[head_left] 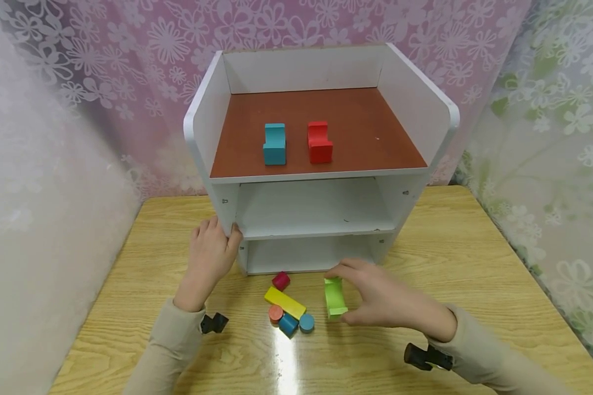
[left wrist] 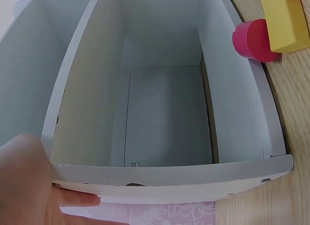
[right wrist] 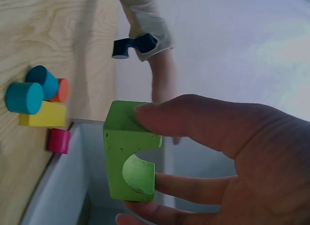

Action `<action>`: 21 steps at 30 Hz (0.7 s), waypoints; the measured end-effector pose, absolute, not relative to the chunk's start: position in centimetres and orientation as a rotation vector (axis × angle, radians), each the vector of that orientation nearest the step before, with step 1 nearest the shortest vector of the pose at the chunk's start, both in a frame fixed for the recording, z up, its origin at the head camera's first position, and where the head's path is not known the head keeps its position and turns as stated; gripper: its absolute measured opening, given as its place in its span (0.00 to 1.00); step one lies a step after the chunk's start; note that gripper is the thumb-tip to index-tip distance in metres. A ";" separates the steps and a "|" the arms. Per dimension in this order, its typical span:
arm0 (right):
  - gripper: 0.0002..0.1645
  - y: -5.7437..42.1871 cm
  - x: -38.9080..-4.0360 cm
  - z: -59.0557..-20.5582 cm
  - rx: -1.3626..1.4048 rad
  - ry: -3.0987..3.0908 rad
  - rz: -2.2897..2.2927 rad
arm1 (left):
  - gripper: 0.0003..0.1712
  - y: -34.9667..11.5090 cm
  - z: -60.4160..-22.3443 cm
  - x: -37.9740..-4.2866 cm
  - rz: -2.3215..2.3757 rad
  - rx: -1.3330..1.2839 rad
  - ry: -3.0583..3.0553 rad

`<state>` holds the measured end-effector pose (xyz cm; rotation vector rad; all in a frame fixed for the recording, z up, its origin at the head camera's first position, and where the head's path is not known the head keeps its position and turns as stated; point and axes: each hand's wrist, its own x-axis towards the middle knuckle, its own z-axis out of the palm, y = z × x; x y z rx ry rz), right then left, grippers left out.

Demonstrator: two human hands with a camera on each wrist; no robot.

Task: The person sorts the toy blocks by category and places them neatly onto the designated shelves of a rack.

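Note:
My right hand [head_left: 382, 293] pinches a light green arch block [head_left: 335, 298] between thumb and fingers, in front of the shelf's lower right part. The block's curved notch faces the palm in the right wrist view, where the green block [right wrist: 118, 152] appears large. With my left hand [head_left: 211, 249] I grip the left side panel of a small white shelf unit [head_left: 316, 206]. The thumb lies at the panel's front edge and the fingers wrap its outer side. A teal arch block [head_left: 275, 145] and a red arch block [head_left: 319, 144] stand apart on the brown top.
Between my hands on the wooden table [head_left: 178, 356] lie a yellow bar block [head_left: 285, 303], a crimson cylinder [head_left: 280, 281], an orange cylinder [head_left: 275, 314], a dark blue cylinder [head_left: 289, 325] and a lighter blue cylinder [head_left: 307, 323]. A pink flowered curtain [head_left: 168, 109] hangs behind the shelf.

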<state>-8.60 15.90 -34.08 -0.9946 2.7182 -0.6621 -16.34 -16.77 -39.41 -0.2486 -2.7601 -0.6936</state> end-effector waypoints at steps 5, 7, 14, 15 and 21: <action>0.36 16.3 -8.4 -31.6 -1.056 2.761 -0.633 | 0.26 -16.7 -39.5 -16.4 -0.694 -0.249 -2.758; 0.37 16.5 -8.3 -30.6 -1.087 2.780 -0.612 | 0.26 -16.7 -39.5 -16.4 -0.691 -0.250 -2.757; 0.37 17.0 -7.9 -27.4 -1.200 2.783 -0.587 | 0.25 -16.8 -39.5 -16.4 -0.699 -0.250 -2.749; 0.37 17.0 -7.8 -27.0 -1.220 2.779 -0.584 | 0.25 -16.8 -39.5 -16.4 -0.701 -0.249 -2.747; 0.37 17.4 -7.7 -25.0 -1.353 2.760 -0.584 | 0.24 -16.7 -39.4 -16.4 -0.695 -0.252 -2.744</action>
